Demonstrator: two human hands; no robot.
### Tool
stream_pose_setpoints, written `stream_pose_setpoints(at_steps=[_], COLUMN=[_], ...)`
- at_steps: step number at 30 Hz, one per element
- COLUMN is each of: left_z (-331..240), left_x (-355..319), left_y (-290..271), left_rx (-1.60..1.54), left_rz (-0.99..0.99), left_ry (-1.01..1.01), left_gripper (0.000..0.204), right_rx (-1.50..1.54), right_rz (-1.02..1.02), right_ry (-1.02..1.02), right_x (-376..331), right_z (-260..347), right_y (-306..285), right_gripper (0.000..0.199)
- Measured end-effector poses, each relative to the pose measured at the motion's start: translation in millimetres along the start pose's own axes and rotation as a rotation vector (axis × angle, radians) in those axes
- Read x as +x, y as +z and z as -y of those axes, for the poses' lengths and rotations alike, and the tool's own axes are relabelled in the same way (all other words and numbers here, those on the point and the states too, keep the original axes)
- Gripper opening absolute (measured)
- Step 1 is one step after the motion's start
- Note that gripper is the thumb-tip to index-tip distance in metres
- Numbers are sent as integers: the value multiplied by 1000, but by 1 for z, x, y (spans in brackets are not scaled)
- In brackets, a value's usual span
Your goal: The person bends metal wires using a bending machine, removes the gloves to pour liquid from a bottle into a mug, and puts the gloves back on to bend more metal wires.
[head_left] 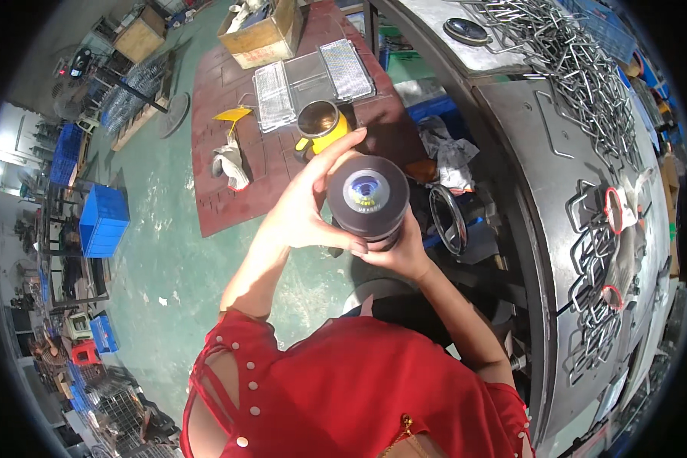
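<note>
Both my hands hold a black cylinder (393, 183) in front of my chest, its round end turned up toward me. A grey ring with a shiny blue, lens-like centre sits in the middle of that end. My left hand (305, 206) curves round its left side, thumb at the near edge and fingers at the far edge. My right hand (410, 250) grips it low on the right; most of its fingers are hidden behind it. Just beyond my left fingers stands a yellow mug (336, 138) with a shiny metal inside, apart from the cylinder.
A dark red board (214, 200) ahead carries a cardboard box (271, 47), wire mesh trays (275, 93) and a glove (230, 162). To my right, a metal workbench (523, 126) bears piles of bent wire rods (557, 46) and gloves (626, 252). A blue crate (104, 221) stands left.
</note>
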State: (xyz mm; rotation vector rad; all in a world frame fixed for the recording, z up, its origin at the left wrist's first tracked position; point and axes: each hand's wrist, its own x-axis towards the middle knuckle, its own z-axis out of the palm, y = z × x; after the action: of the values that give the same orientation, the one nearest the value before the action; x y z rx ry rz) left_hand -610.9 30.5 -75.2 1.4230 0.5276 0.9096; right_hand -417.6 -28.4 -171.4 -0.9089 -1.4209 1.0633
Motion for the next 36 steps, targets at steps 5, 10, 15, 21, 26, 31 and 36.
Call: stream_pose_setpoints(at_steps=[5,10,15,21,26,31,36], left_z=[5,8,6,13,13,13,13], left_x=[-4,-18,-29,-25,-20,-15,-19], left_y=[28,47,39,39,35,27,21], left_rx=[352,393,510,222,700,108,305], left_rz=[-271,-314,-259,-370,-389,-98,-93], left_ry=[277,233,133,210,169,200,126], left_gripper=[116,137,122,127,154,142,133], right_rx=[-153,25,-6,92,182,-35,-202], right_rz=[32,-3,4,59,106,77,74], right_ry=[-73,79,91,255,253,195,2], right_x=[5,3,-7,-10,-10,-8,-7], right_z=[1,-12,-31,-44,-43,-38,-29], right_y=[-6,4,2,-2,1,-2,-7], right_gripper=[94,98,98,100,104,102,102])
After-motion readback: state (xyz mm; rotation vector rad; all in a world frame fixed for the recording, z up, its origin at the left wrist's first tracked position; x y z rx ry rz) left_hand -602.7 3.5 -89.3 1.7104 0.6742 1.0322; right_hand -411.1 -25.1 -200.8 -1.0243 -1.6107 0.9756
